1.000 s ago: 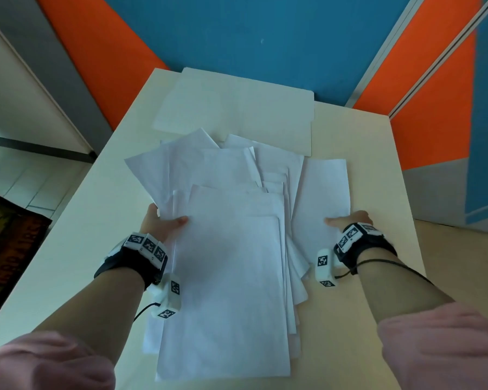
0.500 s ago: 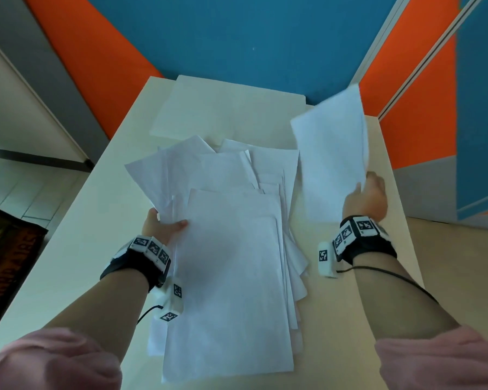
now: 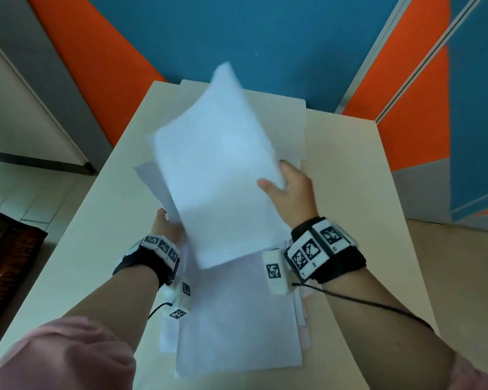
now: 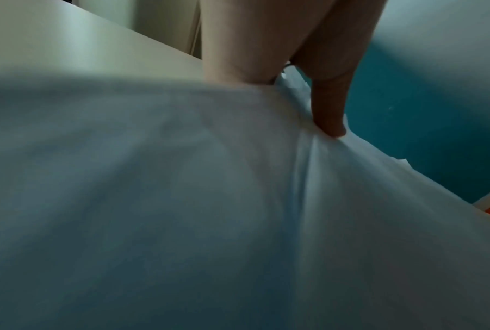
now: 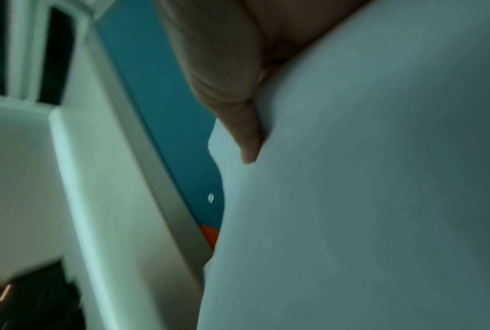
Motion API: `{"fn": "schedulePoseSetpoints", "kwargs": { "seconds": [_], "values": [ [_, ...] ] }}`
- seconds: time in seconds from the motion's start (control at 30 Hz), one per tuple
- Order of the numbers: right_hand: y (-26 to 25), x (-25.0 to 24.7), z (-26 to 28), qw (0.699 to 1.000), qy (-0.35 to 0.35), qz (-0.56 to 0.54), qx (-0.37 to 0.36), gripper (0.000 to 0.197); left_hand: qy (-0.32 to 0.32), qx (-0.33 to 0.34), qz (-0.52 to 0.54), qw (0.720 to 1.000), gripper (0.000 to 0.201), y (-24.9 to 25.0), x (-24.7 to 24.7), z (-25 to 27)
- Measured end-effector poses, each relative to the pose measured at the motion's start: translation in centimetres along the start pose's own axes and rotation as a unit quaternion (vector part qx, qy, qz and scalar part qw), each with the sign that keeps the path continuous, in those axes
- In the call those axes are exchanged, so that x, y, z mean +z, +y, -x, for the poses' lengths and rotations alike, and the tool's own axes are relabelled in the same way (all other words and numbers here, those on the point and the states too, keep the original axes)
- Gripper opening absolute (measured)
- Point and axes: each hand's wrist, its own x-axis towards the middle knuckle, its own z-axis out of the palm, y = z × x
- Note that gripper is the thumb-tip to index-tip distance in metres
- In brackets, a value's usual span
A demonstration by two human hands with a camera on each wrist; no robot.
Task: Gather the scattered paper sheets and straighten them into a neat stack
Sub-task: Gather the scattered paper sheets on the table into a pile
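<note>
A loose pile of white paper sheets [image 3: 237,319] lies fanned along the middle of the cream table [image 3: 364,220]. My left hand [image 3: 166,225] grips the pile's left edge; in the left wrist view a finger [image 4: 329,120] presses onto the paper [image 4: 181,201]. My right hand [image 3: 289,192] pinches one single sheet [image 3: 220,170] by its right edge and holds it lifted and tilted over the far half of the pile. The right wrist view shows the thumb [image 5: 246,134] lying on this sheet [image 5: 379,201]. The sheet hides the pile's far sheets.
Cream sheets [image 3: 290,116] lie flat at the table's far end, against the blue and orange wall. Bare tabletop shows right of the pile. A dark rug [image 3: 9,263] lies on the floor to the left, beyond the table edge.
My right hand picked the single sheet off the table right of the pile, lifted it, and swung it left over the pile. My left hand stayed on the pile's left edge.
</note>
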Motion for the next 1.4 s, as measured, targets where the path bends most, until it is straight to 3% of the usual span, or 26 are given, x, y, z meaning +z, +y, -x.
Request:
{"fn": "schedulePoseSetpoints", "kwargs": {
  "seconds": [0.07,0.13,0.2,0.27,0.33,0.4,0.43,0.5,0.57,0.67,0.8,0.87,1.0,1.07,1.13,1.2,1.27,1.33,1.4],
  "values": [
    [0.7,-0.2,-0.3,0.987,0.067,-0.114,0.090,0.023,-0.017,-0.022,0.041,0.999,0.038,0.1,-0.2,0.0],
    [3.0,0.1,0.1,0.974,0.087,-0.127,0.165,0.025,-0.012,-0.027,0.046,0.999,0.041,0.1,-0.5,-0.1],
    [6.3,0.6,0.9,0.970,0.069,-0.074,0.221,0.028,-0.002,-0.023,0.028,0.999,0.059,-0.2,-0.9,-0.3],
    [9.4,0.7,1.8,0.957,0.033,0.024,0.287,0.032,0.002,-0.019,0.041,0.999,0.064,-0.3,-1.4,-0.1],
    [11.4,0.7,2.3,0.914,-0.011,0.157,0.375,0.053,0.006,-0.021,0.071,0.997,0.065,-0.7,-1.6,0.0],
    [11.7,1.3,2.5,0.892,-0.022,0.168,0.418,0.075,-0.016,-0.011,0.070,0.997,0.077,-0.8,-1.1,0.7],
    [11.5,1.9,2.4,0.900,-0.025,0.123,0.417,0.080,-0.025,-0.003,0.052,0.998,0.078,-0.8,-0.8,1.0],
    [10.9,3.2,2.2,0.909,-0.051,0.048,0.411,0.082,-0.035,-0.007,0.069,0.997,0.063,-1.2,-0.2,1.2],
    [10.4,3.9,2.1,0.905,-0.095,0.078,0.406,0.083,-0.044,-0.020,0.107,0.993,0.053,-1.5,0.0,1.0],
    [10.1,3.6,2.2,0.891,-0.107,0.216,0.384,0.075,-0.050,-0.020,0.094,0.994,0.057,-1.7,-0.5,0.7],
    [9.2,3.9,2.2,0.929,-0.150,0.110,0.319,0.079,-0.068,-0.026,0.129,0.989,0.066,-1.9,0.0,1.0],
    [8.7,3.9,1.9,0.921,-0.185,0.164,0.301,0.091,-0.029,-0.024,0.084,0.996,0.061,-1.9,0.3,1.0],
    [9.1,2.4,2.7,0.905,-0.106,0.276,0.305,0.089,0.046,-0.043,0.106,0.992,0.042,-2.0,0.6,2.0],
    [9.9,1.4,3.8,0.901,-0.082,0.281,0.320,0.081,0.070,-0.078,0.166,0.981,0.049,-2.3,1.2,2.7],
    [10.8,0.5,5.1,0.896,-0.070,0.277,0.340,0.072,0.075,-0.114,0.160,0.978,0.060,-2.8,2.1,3.4],
    [11.8,-0.5,6.4,0.886,-0.048,0.281,0.366,0.068,0.030,-0.130,0.127,0.983,0.059,-3.0,2.8,4.6],
    [12.8,-1.5,7.7,0.869,-0.023,0.282,0.406,0.073,-0.106,-0.141,0.075,0.981,0.052,-2.9,2.7,5.8],
    [13.7,-2.3,8.8,0.850,0.007,0.258,0.460,0.080,-0.203,-0.119,-0.090,0.968,0.055,-2.2,0.7,6.0],
    [14.4,-2.7,9.4,0.833,0.043,0.231,0.500,0.086,-0.130,-0.031,-0.260,0.956,0.061,-0.9,-2.3,4.3]
  ]
}}
